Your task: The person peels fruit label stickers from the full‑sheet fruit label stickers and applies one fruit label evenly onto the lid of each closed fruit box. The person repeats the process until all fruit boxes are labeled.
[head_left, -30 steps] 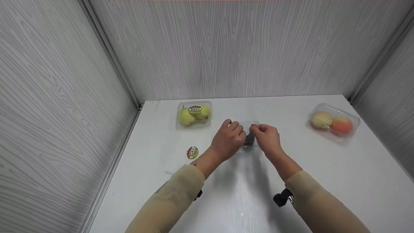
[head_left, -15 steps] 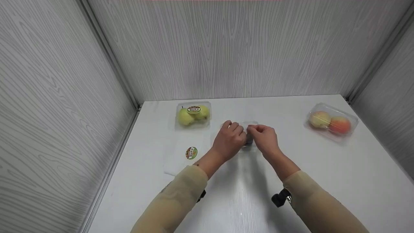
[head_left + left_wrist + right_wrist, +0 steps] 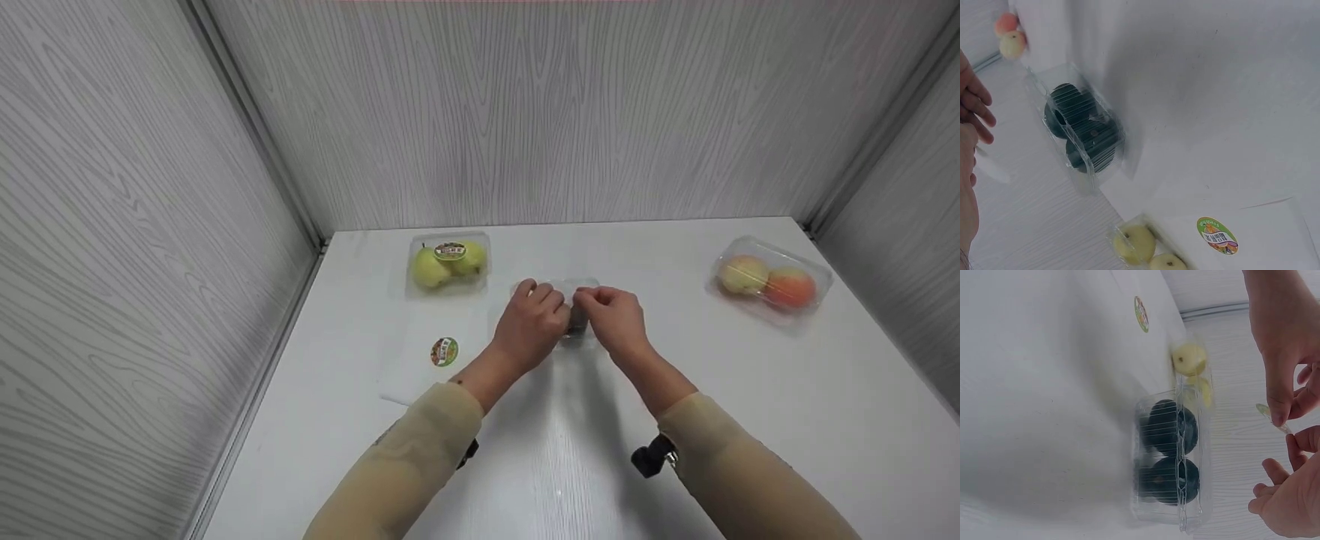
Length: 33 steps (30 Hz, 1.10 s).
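Observation:
In the head view my left hand (image 3: 531, 322) and right hand (image 3: 615, 319) are close together over a clear plastic clamshell box (image 3: 574, 343). Between their fingertips a small fruit sticker (image 3: 1264, 411) shows in the right wrist view. My left thumb and fingers pinch it, and my right thumb and finger pinch its near edge. The closed box below holds two dark round fruits (image 3: 1169, 430), with no sticker visible on its lid. Fingers of both hands enter the left wrist view at its left edge.
A clear box of pears (image 3: 448, 266), its lid bearing a sticker, stands at the back left. White backing paper (image 3: 409, 375) with a round sticker (image 3: 444, 352) lies nearer me. Another clear box (image 3: 769, 281) with two peach-coloured fruits is at the right.
My right hand has shifted slightly left toward my left hand, covering more of the dark fruit in the head view. Both hands have stayed nearly still over the last half second.

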Each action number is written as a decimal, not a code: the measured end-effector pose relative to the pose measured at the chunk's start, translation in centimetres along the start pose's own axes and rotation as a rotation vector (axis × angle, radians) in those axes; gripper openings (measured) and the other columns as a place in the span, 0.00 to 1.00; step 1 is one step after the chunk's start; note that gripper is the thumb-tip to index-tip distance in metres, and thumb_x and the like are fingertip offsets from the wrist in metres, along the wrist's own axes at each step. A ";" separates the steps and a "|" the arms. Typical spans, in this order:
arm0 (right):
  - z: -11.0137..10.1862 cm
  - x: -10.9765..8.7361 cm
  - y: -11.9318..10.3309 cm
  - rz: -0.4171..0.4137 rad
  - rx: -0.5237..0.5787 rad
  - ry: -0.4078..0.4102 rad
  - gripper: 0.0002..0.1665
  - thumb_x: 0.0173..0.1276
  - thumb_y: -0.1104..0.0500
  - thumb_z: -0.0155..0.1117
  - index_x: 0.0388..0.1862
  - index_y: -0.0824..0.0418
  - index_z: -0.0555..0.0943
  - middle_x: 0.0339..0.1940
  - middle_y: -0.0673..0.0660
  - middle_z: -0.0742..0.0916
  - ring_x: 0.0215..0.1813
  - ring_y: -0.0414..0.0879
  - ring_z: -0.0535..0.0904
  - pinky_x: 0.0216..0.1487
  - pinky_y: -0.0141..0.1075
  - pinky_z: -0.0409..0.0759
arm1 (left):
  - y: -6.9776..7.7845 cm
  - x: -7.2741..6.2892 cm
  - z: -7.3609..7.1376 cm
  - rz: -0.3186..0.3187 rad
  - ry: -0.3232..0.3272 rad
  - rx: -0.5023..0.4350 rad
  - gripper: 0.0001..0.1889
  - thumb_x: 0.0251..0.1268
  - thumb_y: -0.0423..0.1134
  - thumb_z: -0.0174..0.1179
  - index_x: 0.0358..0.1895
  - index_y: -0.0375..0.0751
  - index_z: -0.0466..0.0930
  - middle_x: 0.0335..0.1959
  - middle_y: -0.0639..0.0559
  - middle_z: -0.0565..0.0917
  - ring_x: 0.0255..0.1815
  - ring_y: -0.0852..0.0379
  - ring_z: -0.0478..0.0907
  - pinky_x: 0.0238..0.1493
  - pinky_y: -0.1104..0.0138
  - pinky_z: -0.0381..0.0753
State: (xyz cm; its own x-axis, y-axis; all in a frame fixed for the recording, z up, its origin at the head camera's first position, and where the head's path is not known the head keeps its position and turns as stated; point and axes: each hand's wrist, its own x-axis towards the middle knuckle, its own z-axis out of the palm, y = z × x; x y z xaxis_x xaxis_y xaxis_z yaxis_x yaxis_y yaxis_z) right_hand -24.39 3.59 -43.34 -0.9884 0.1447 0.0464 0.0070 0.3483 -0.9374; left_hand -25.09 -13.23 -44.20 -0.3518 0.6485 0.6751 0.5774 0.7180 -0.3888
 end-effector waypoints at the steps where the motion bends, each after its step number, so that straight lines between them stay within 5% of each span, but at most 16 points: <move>1: 0.0 0.0 0.0 0.002 0.003 0.001 0.17 0.77 0.53 0.65 0.49 0.65 0.90 0.43 0.57 0.90 0.42 0.47 0.77 0.37 0.32 0.74 | 0.0 0.0 0.0 -0.001 0.001 0.001 0.11 0.72 0.31 0.64 0.29 0.42 0.88 0.30 0.51 0.85 0.37 0.53 0.83 0.48 0.58 0.80; 7: -0.1 0.1 0.3 0.009 0.023 -0.004 0.18 0.76 0.52 0.67 0.50 0.66 0.90 0.44 0.57 0.90 0.44 0.46 0.79 0.41 0.31 0.76 | -0.3 -0.1 -0.2 -0.047 -0.009 -0.021 0.08 0.70 0.30 0.66 0.30 0.42 0.90 0.33 0.52 0.88 0.41 0.54 0.84 0.51 0.59 0.81; 12: -0.6 0.1 0.5 0.003 0.051 -0.001 0.20 0.78 0.51 0.65 0.53 0.68 0.88 0.50 0.61 0.90 0.52 0.49 0.80 0.52 0.36 0.77 | -0.8 0.0 -0.5 -0.168 -0.001 -0.079 0.07 0.67 0.31 0.67 0.29 0.42 0.90 0.35 0.53 0.89 0.42 0.55 0.86 0.50 0.59 0.82; 24: -0.8 0.2 1.4 0.060 0.110 -0.024 0.22 0.81 0.52 0.63 0.58 0.69 0.86 0.59 0.67 0.86 0.60 0.52 0.77 0.64 0.45 0.73 | -2.2 0.7 -2.1 -0.741 0.041 -0.719 0.04 0.68 0.34 0.70 0.34 0.40 0.92 0.37 0.51 0.91 0.44 0.53 0.88 0.51 0.59 0.84; 33: -0.7 0.3 1.2 0.090 0.180 -0.054 0.22 0.81 0.52 0.64 0.61 0.67 0.85 0.61 0.63 0.87 0.69 0.53 0.77 0.73 0.48 0.71 | -2.2 1.5 -2.5 -0.915 0.034 -0.958 0.05 0.71 0.36 0.70 0.37 0.41 0.92 0.38 0.53 0.91 0.45 0.58 0.86 0.54 0.57 0.83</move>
State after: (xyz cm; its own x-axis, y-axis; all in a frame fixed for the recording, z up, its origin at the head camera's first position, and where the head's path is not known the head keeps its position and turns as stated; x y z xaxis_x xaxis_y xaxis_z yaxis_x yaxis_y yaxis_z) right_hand -24.58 4.73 -44.24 -0.9918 0.1159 -0.0541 0.0729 0.1644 -0.9837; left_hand -25.05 -14.49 -40.79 -0.8797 0.0127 0.4753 0.4363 0.4190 0.7963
